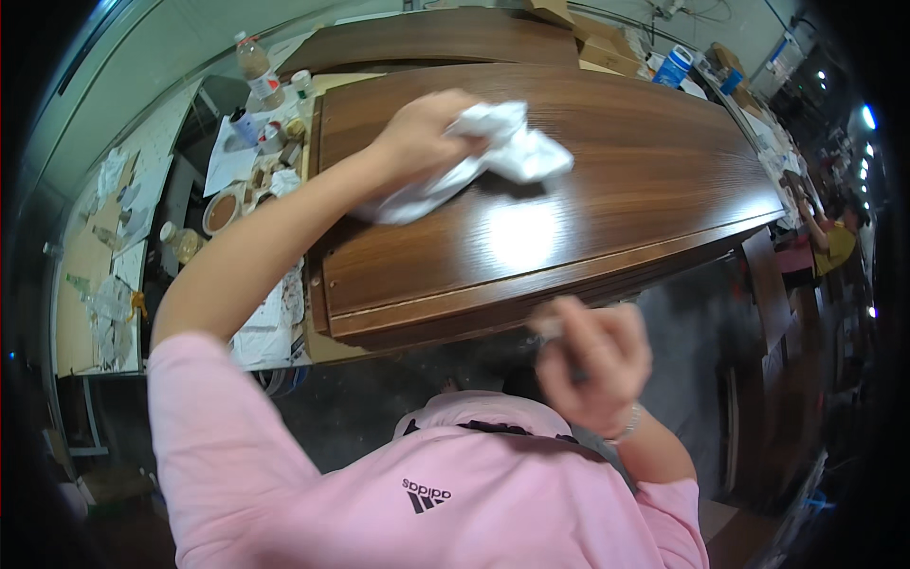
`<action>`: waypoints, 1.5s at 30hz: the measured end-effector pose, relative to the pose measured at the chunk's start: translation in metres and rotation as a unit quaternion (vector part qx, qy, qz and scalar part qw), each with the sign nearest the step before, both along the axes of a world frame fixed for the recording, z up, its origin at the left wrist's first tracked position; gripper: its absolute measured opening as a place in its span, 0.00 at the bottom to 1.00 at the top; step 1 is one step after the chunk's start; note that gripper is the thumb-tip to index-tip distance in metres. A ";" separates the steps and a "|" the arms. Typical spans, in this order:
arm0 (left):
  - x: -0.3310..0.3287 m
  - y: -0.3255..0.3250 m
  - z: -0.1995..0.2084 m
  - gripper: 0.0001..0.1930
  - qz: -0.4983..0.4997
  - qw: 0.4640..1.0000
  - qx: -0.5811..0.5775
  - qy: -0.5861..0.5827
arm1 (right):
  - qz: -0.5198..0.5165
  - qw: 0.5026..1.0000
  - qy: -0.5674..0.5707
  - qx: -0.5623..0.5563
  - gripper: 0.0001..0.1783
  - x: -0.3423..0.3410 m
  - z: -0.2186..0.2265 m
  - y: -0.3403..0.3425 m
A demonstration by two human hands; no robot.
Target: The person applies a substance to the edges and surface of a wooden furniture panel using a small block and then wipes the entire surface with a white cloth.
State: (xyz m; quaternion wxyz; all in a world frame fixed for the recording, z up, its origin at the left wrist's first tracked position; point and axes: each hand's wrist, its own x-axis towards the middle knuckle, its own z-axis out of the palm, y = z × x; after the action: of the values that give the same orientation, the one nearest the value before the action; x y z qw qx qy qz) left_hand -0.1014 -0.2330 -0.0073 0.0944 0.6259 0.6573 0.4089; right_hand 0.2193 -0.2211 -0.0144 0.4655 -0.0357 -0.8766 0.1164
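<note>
My left hand is closed round a crumpled white cloth, which hangs over the upper left part of a glossy dark-brown wood-grain panel. Part of the cloth trails down toward the panel's left side. Under it lie more brown boards, their edges showing along the front. My right hand is in front of the panel's near edge, apart from the wood, with fingers curled and blurred. Something small and pale may be at its fingertips; I cannot make it out.
Left of the panel, a cluttered bench holds a clear plastic bottle, a tub of brown paste, a yellowish bottle and papers. Behind are another brown board, a cardboard box and a blue canister. A person is at far right.
</note>
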 end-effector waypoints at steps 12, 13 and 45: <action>0.140 -0.075 0.037 0.37 -0.121 0.933 -0.105 0.322 | -0.396 0.839 0.128 -0.351 0.20 0.203 -0.072 0.081; 0.147 -0.056 0.033 0.38 -0.133 0.933 -0.089 0.322 | -0.405 0.847 0.119 -0.325 0.20 0.209 -0.074 0.082; 0.446 0.455 -0.004 0.33 -0.191 0.884 0.052 0.423 | -0.370 0.775 0.260 -0.442 0.17 0.432 -0.109 0.429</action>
State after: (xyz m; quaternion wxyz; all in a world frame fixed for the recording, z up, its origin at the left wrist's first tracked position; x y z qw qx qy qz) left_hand 0.3442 0.2220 -0.0109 -0.1487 0.8568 0.4805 0.1133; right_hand 0.6514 0.2084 -0.1238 0.6156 -0.5276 -0.4932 0.3152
